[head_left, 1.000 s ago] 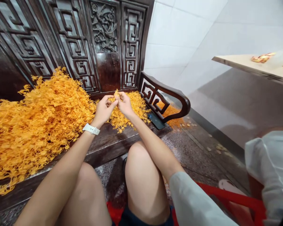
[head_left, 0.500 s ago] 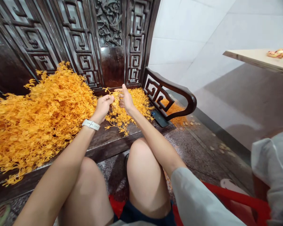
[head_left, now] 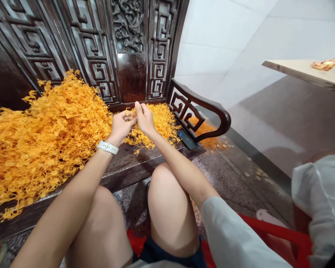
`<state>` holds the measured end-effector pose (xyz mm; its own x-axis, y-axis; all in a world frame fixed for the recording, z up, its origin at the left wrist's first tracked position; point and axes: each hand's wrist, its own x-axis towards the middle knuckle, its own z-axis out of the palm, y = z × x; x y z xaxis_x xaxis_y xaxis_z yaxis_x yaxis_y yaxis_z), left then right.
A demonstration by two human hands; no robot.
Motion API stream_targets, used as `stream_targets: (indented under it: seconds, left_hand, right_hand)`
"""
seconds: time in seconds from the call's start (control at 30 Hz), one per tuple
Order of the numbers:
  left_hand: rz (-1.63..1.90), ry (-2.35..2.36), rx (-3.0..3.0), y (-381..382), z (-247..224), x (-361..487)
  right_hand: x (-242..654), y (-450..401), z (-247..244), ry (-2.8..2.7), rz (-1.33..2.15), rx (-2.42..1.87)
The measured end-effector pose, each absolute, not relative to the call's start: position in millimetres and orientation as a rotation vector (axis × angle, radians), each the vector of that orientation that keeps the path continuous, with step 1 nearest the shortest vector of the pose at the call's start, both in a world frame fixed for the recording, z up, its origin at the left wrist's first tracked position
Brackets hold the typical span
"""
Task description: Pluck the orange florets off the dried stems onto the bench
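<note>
The left hand (head_left: 122, 127) and right hand (head_left: 145, 120) were up close together over the seat of a dark carved wood settee (head_left: 120, 163), fingers pinched in so narrow that the tips nearly met. Honestly, you couldn't tell from this view whether a bit of sprig was actually caught between them. Just under and beyond them sat a smaller pile of orange sprigs (head_left: 160, 123), while a huge heap of the same stuff (head_left: 44, 145) spread across the seat to the left, right beside the left forearm (head_left: 80, 175) with its white watch (head_left: 107, 147). A black phone (head_left: 186, 139) lay on the seat by the curved wooden armrest (head_left: 203, 108), and there were loose orange bits (head_left: 257, 175) scattered on the speckled stone floor (head_left: 234, 178). The person's bare knees (head_left: 164, 193) pointed at the settee, with a red plastic stool frame (head_left: 270, 229) off to the right and a grey sleeve (head_left: 229, 234) on the right arm. Someone else's pale shirt (head_left: 318, 193) poked in at the right edge, and up top a pale wooden tabletop (head_left: 290, 69) held a shiny orange-red packet (head_left: 325, 64).
</note>
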<state>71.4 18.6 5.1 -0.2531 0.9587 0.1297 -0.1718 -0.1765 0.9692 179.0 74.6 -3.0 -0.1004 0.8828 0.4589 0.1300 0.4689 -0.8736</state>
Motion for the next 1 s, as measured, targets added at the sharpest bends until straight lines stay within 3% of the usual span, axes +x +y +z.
stream_targets:
  seconds: [0.13, 0.4, 0.57, 0.8, 1.0]
  left_hand:
    - [1.563, 0.976, 1.010, 16.9, 11.4, 67.8]
    - [1.414, 0.892, 1.009, 15.6, 25.3, 63.7]
    - [1.295, 0.876, 1.002, 10.5, 34.8, 48.5]
    - [1.574, 1.003, 0.995, 0.2, 53.3, 33.5]
    - [1.292, 0.984, 1.044, 0.9, 48.0, 44.0]
  right_hand:
    - [178.1, 73.4, -3.3, -1.575, 0.898, -0.846]
    - [166.7, 59.5, 13.7, -1.396, 1.522, -0.777]
    - [171.3, 50.1, 30.5, -1.351, 1.730, -0.750]
    - [186.8, 47.1, 65.7, -1.157, 1.735, -0.602]
    - [189.4, 45.4, 68.0, -1.291, 1.454, -0.580]
